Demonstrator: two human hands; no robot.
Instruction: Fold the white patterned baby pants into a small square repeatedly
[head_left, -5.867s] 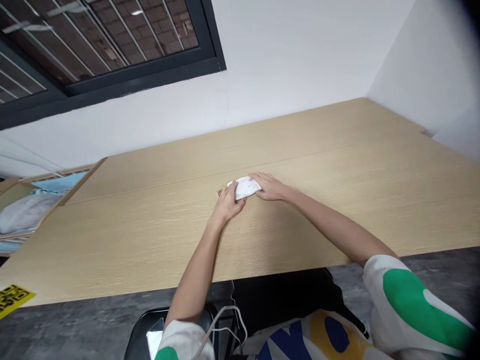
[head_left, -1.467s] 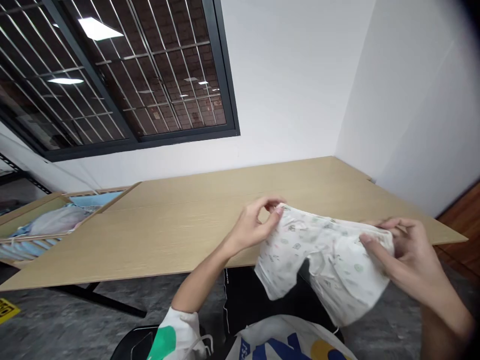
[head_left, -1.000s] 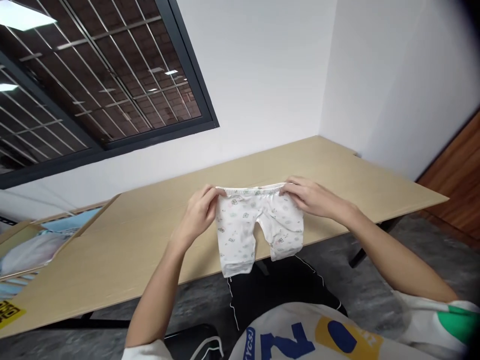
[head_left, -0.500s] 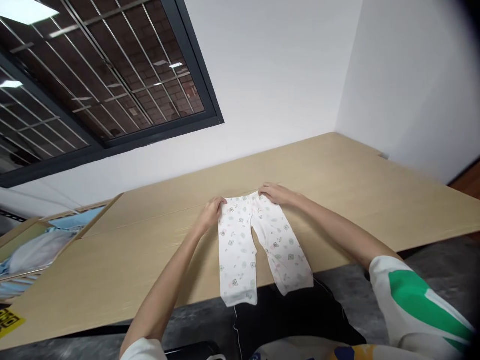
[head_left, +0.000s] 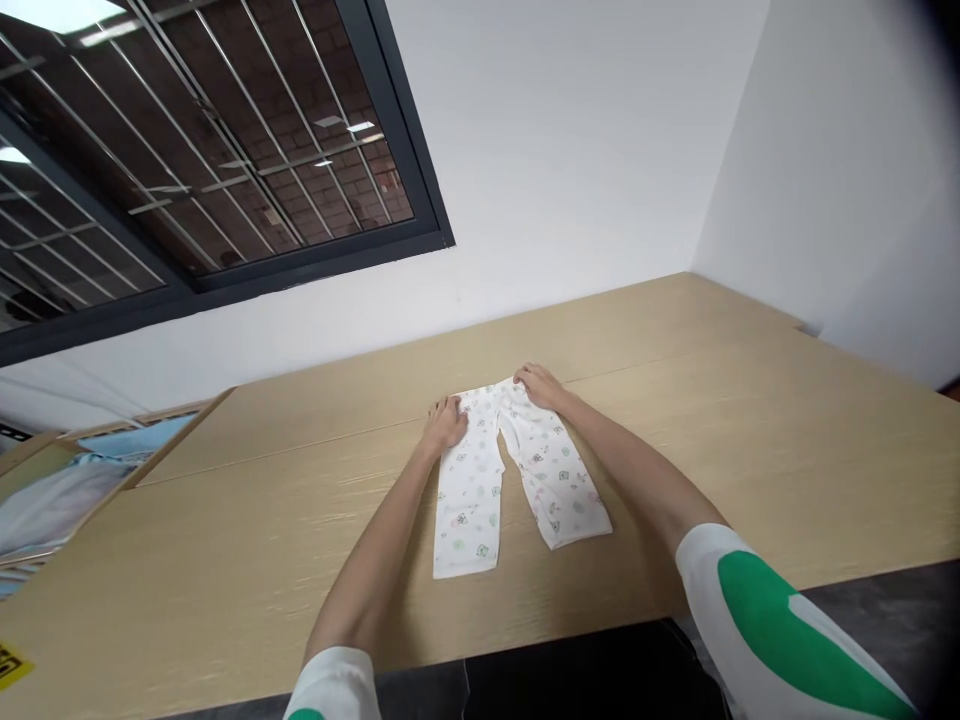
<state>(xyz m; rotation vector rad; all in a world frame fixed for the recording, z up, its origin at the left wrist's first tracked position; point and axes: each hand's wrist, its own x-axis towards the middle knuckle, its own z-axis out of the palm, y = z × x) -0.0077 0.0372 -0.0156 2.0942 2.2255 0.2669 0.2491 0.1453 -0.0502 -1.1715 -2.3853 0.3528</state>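
There: the printed white trousers [head_left: 471,500] now lie wholly on the wooden table [head_left: 285,540], hems [head_left: 466,570] no longer overhanging, all cloth supported! Left hand [head_left: 445,424] and right hand [head_left: 541,386] cover the waist corners; pinching or pressing, I can't tell.

The left arm [head_left: 375,560] and right arm [head_left: 637,455] reach over the tabletop's [head_left: 300,540] near edge, forearms converging. The left hand [head_left: 445,424] is palm down, fingers toward the far edge; the right hand [head_left: 537,386], fingers bent, sits slightly nearer that edge.
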